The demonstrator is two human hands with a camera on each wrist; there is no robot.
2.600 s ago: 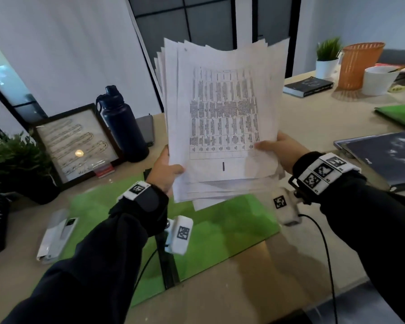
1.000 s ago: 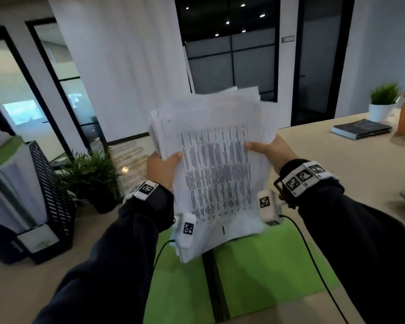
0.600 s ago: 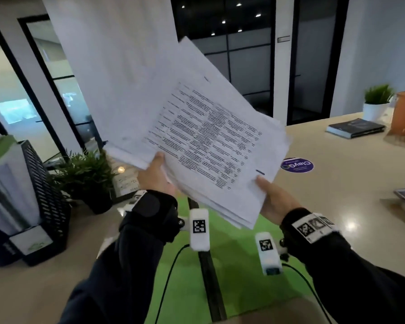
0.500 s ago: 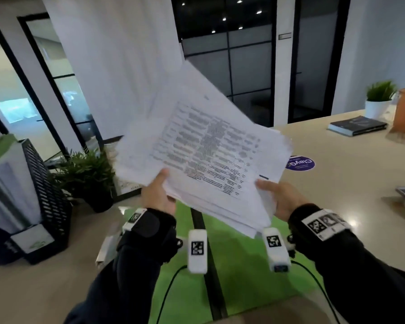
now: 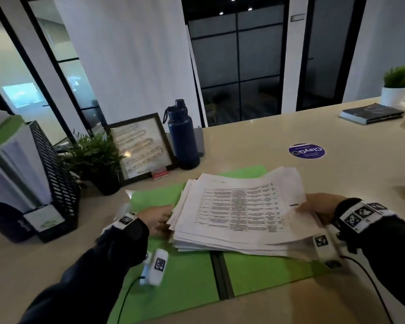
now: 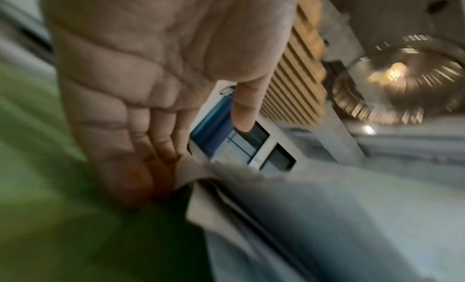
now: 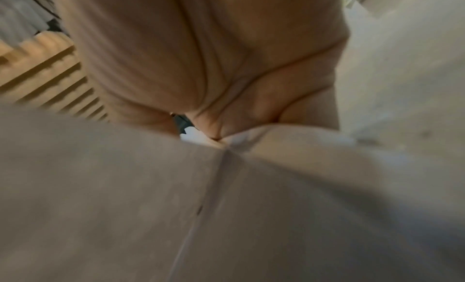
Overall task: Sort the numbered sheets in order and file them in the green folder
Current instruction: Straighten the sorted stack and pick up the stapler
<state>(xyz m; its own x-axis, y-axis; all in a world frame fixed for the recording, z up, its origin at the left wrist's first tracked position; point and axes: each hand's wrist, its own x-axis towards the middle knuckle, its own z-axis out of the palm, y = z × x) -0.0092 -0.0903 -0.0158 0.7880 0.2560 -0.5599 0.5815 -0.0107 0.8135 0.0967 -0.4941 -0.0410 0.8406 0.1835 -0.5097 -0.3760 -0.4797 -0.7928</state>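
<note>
Your stack of sheets (image 5: 241,211) lies printed side up over the open green folder (image 5: 187,274) on the table (image 5: 290,136), its edges fanned and uneven. Your left hand (image 5: 156,219) has straight fingers (image 6: 141,147) slid under the stack's left edge. Your right hand (image 5: 320,206) pinches the right edge, thumb on top.

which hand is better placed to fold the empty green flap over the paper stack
Left, probably: the left hand rests on the open green folder's bare half, while the right hand holds the white printed paper stack at its far edge.
</note>
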